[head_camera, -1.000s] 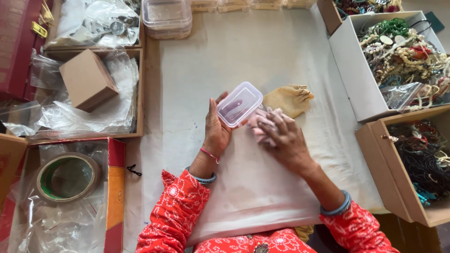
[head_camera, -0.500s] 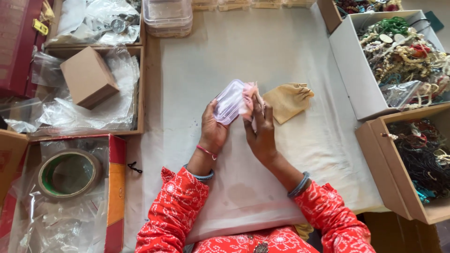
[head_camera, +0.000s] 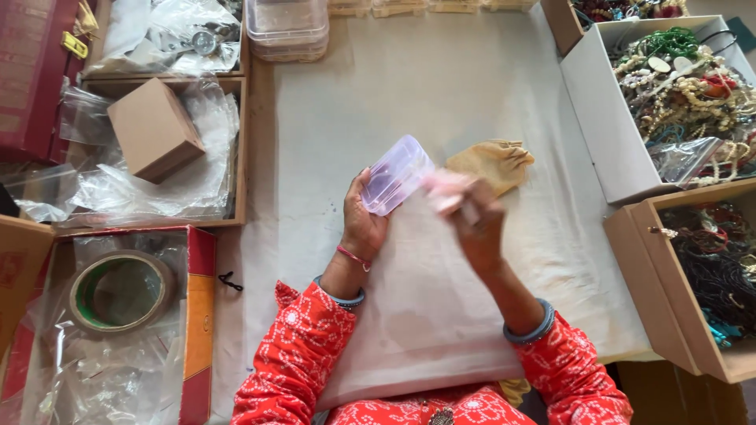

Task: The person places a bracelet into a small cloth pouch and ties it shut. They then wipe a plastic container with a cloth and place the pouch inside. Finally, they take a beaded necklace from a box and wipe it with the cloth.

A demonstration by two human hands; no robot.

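Both hands were busy: our left hand [head_camera: 364, 224] gripped the clear plastic box [head_camera: 395, 174] while our right hand [head_camera: 476, 224] pinched a pink cloth [head_camera: 445, 187] at its opening, which needed careful pushing inside.

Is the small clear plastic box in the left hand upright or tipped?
Tipped: the small clear plastic box slants in the left hand, one end raised.
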